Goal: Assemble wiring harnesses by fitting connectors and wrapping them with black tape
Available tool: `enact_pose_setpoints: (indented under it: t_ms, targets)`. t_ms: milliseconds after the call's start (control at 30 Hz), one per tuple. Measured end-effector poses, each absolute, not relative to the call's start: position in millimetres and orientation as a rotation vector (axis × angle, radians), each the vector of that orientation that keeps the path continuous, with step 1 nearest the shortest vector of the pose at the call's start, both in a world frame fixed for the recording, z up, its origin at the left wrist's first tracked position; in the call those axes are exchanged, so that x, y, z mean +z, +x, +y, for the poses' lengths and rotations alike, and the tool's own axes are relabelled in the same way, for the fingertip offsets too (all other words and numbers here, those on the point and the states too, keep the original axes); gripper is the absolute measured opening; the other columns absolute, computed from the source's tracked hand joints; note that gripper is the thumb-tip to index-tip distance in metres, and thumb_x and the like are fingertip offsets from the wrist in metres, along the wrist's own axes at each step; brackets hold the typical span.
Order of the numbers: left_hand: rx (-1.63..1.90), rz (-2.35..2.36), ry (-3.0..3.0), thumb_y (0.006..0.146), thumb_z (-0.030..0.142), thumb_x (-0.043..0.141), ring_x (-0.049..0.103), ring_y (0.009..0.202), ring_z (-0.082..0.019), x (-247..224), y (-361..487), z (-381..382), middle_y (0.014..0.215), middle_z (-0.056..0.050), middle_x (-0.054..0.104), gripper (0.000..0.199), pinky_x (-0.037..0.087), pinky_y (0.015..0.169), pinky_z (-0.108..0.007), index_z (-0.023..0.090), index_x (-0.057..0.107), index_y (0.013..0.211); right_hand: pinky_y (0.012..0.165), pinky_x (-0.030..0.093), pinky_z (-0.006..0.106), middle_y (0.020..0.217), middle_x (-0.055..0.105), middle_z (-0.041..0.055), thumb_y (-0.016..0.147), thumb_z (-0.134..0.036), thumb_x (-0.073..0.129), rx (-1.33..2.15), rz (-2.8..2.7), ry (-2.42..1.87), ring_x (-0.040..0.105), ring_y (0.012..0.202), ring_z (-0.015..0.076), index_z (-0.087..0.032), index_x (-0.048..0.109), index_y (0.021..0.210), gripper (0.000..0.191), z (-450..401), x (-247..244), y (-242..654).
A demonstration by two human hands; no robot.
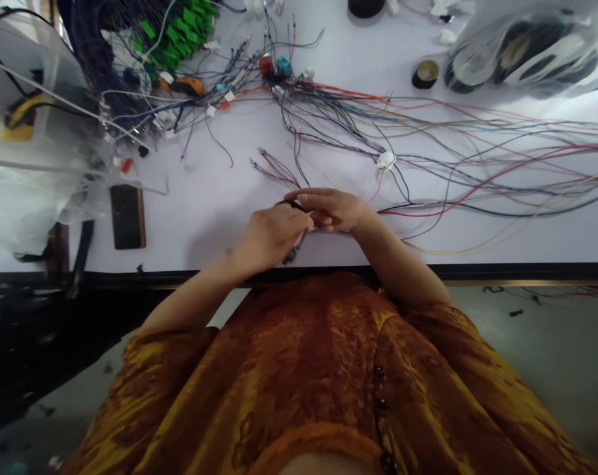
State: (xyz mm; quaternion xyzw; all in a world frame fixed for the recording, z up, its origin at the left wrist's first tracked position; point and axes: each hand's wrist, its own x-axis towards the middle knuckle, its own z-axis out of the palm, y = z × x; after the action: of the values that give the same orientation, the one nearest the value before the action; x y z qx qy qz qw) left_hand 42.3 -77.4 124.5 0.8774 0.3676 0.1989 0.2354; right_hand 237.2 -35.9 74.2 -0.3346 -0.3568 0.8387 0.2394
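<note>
As the head camera looks down over an orange-and-gold patterned shirt [309,356] with dark round buttons [379,404], both hands are together at the table's near edge! The left hand [272,237] is curled closed around a thin dark wire bundle [293,252], with a pinkish strand showing below the fist. The right hand [331,210] comes across with its fingers [311,196] stretched over the left, close against the wires, though whether it has a firm grip, I can't tell. Just ahead, a small red-and-pink wire group [275,168] lies on the white table [214,198], and long multicoloured wires [482,165] sweep off to the right, passing a white connector [385,159]. Up top sit a red connector [266,66] and a teal one [283,66], then an orange-and-black handled tool [187,86] and green terminal blocks [175,36]. Small white tags [210,111] dot the wires, but any writing on them is too small to read! On the left, a dark phone [127,216] in a tan-edged case lies by a clear plastic bag [26,204]. At top right, there's a dark tape roll [425,74] beside a clear bag of rolls [521,49].
</note>
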Motion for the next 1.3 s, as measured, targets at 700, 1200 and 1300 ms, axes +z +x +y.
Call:
enact_pose_setpoints:
  t_ms: [700,1200,1300]
  targets:
    - [0.674,1.205,1.975,0.104,0.049,0.046,0.071,0.063,-0.011,116.2,55.4,-59.8,0.083,-0.001,0.070,0.036,0.052,0.055,-0.021,0.019,0.058,0.088,0.062,0.051,0.028,0.083,0.061,0.0022,0.089,-0.036,0.061,1.340,-1.467,-1.253,0.057,0.066,0.0128,-0.019,0.055,0.096,0.019,-82.7,46.0,234.4]
    - [0.706,0.962,2.253,0.102,0.026,0.045,0.071,0.103,-0.018,97.5,38.8,-90.7,0.112,-0.008,0.074,0.022,0.057,0.088,-0.032,0.020,0.059,0.085,0.053,0.048,0.024,0.082,0.057,-0.0011,0.086,-0.039,0.062,1.523,-1.040,-1.300,0.053,0.065,0.0124,-0.022,0.055,0.103,0.025,-69.6,32.2,241.7]
    - [0.989,1.290,1.677,0.103,0.039,0.046,0.074,0.085,-0.013,67.9,29.8,-80.0,0.100,-0.007,0.074,0.027,0.060,0.076,-0.027,0.020,0.059,0.090,0.058,0.051,0.028,0.080,0.056,-0.0012,0.086,-0.035,0.064,1.265,-1.167,-1.456,0.051,0.064,0.0136,-0.023,0.055,0.117,0.035,-74.0,27.5,246.0]
